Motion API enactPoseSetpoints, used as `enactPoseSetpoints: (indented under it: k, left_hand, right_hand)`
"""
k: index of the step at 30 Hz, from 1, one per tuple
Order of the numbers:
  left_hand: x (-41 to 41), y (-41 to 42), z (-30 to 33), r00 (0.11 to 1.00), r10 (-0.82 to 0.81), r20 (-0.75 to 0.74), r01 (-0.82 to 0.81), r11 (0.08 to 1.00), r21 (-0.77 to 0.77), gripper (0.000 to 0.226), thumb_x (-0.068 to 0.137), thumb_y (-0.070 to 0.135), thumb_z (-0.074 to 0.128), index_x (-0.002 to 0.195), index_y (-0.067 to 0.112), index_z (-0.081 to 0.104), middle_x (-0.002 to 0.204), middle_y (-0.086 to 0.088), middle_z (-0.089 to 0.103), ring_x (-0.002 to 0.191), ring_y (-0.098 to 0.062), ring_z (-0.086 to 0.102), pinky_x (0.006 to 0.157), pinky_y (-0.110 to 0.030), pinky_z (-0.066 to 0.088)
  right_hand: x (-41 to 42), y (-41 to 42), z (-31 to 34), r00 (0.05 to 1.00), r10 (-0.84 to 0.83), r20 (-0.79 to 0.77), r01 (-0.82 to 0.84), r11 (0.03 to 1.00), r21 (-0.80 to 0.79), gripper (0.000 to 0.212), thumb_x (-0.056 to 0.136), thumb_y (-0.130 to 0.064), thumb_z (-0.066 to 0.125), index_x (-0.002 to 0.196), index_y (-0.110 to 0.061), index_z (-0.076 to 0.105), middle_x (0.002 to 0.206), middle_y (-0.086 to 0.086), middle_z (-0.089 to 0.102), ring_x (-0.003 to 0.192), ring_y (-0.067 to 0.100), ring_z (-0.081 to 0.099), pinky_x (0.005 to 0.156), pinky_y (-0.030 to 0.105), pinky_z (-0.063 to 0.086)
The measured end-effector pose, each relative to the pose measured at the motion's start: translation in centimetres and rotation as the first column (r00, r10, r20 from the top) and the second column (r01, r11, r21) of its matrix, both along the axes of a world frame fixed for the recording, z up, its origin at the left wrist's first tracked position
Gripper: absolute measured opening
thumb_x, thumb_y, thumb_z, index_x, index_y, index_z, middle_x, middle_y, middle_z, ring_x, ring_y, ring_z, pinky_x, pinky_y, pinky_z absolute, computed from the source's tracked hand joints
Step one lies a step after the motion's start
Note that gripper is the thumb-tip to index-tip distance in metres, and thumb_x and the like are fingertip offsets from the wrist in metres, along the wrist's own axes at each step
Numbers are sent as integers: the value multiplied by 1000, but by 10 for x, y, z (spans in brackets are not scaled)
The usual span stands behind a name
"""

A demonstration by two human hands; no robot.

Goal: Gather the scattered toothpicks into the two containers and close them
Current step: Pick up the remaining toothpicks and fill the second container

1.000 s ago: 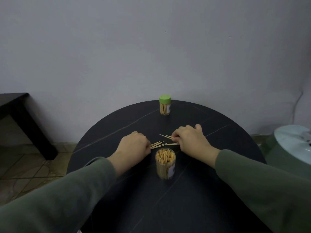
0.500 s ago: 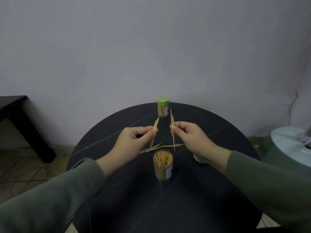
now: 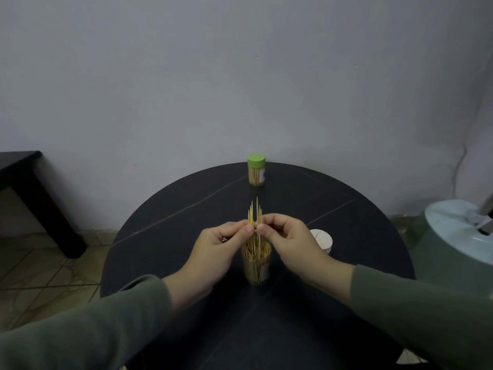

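Observation:
An open clear container (image 3: pixel 256 265) full of toothpicks stands at the middle of the round black table (image 3: pixel 346 236). Directly above its mouth, my left hand (image 3: pixel 221 249) and my right hand (image 3: pixel 289 240) together pinch an upright bundle of toothpicks (image 3: pixel 254 213), whose lower ends reach down into the container. A second container (image 3: pixel 256 170) with a green lid on stands at the table's far edge. A white lid (image 3: pixel 321 240) lies on the table just right of my right hand. Loose toothpicks on the table are hidden behind my hands, if any.
A dark side table (image 3: pixel 24 182) stands at the left against the wall. A pale green round appliance (image 3: pixel 453 241) sits to the right of the table. The floor at the left is tiled.
Both hands lifted toothpicks off the table, brought them together into one upright bundle and moved it over the open container. The white lid came into view.

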State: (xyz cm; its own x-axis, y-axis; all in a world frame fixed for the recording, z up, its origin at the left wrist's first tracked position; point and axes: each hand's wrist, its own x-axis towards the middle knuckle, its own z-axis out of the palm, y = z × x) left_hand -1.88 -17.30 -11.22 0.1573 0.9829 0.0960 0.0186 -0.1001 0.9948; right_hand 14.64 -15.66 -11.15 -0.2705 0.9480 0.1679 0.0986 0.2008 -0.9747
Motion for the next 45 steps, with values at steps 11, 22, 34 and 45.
enactPoseSetpoints:
  k: [11,22,34,45]
  left_hand:
    - [-18,5,-10,971,-5,-240,30,995,100,24,75,37,70,95,27,79,97,8,65,102,-13,61,96,-34,49]
    - [-28,9,-6,885,29,-464,152,925,348,53,80,48,64,131,37,55,121,21,59,100,-8,57,81,-24,49]
    - [-27,11,-1,429,279,-859,667,543,510,62,99,52,41,151,19,32,154,6,36,145,-11,27,102,-34,39]
    - [-40,14,3,444,254,-859,636,587,502,60,98,53,44,148,21,37,145,8,48,145,-9,24,103,-36,37]
  right_hand:
    - [15,7,-4,968,-50,246,12,988,153,8,69,-45,77,76,-45,74,98,-19,62,106,15,59,95,50,48]
    - [21,13,-2,933,9,360,-96,970,222,14,81,-27,76,83,-38,69,93,-14,63,91,6,60,86,35,52]
    - [30,18,-5,721,140,678,-261,962,79,59,69,-60,75,120,-48,48,117,-12,55,117,17,47,101,41,43]
    - [27,21,-4,775,155,612,-296,946,134,49,63,-67,70,107,-51,56,106,-23,63,109,1,55,104,44,41]
